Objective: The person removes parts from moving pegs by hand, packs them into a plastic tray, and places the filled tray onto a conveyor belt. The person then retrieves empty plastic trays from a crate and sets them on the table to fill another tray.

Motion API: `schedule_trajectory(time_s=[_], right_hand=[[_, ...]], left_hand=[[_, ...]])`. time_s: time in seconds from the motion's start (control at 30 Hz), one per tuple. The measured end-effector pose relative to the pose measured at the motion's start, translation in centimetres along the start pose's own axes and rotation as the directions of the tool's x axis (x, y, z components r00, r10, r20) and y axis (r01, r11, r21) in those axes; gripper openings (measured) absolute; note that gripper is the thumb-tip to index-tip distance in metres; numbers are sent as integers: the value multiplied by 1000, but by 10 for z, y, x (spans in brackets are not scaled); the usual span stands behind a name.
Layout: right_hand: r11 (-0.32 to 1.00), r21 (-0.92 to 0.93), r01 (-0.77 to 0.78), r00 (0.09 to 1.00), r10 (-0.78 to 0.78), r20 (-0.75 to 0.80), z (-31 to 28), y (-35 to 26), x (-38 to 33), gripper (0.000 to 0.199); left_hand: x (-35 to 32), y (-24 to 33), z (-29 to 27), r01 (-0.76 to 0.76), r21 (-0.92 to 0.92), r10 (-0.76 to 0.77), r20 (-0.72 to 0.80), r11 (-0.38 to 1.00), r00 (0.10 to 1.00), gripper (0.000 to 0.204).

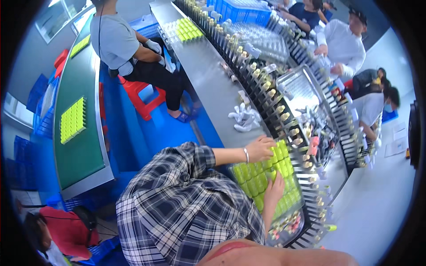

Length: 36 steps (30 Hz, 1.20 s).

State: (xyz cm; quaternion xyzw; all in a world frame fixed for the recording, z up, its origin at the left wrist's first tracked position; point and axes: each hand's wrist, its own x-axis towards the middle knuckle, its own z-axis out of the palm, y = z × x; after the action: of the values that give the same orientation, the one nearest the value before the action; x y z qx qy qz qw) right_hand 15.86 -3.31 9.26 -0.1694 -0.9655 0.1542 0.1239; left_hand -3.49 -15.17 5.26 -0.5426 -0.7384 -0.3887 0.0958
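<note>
A clear tray (303,205) of small yellow-green plastic pieces (248,177) in rows lies before me, beside a line of black holders. My left hand (261,149), with a bracelet at the wrist, rests at the tray's far-left edge. Its fingers are curled down against the pieces, and what they grip is hidden. Over the middle of the tray, my right hand (275,188) has its fingertips closed on one yellow-green piece (271,174). Crumpled white gloves (245,117) lie on the metal bench past my left hand.
Holders with cream-topped small parts (272,93) run along the metal bench (202,73). Beyond them are a metal tray (301,88) and a blue crate (242,12). A gloved co-worker sits by a red stool (141,97). A green conveyor (82,159) stands at left.
</note>
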Motion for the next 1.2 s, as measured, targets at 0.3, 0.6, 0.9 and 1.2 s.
schedule_trajectory(time_s=[0.3, 0.6, 0.9, 1.2], right_hand=[[987, -136, 84, 993, -95, -71, 12, 8, 5, 46], [999, -26, -38, 991, 34, -132, 21, 24, 20, 50], [997, 57, -46, 967, 59, -249, 24, 34, 66, 41], [998, 19, -58, 959, 61, -276, 36, 36, 61, 24]], left_hand=[[-1, 0, 38, 310, -314, -300, 82, 897, 950, 15], [6, -22, 56, 235, -219, -220, 90, 947, 971, 22], [40, -49, 11, 232, -183, -195, 201, 955, 960, 21], [30, -55, -4, 385, -148, -328, 305, 911, 894, 23]])
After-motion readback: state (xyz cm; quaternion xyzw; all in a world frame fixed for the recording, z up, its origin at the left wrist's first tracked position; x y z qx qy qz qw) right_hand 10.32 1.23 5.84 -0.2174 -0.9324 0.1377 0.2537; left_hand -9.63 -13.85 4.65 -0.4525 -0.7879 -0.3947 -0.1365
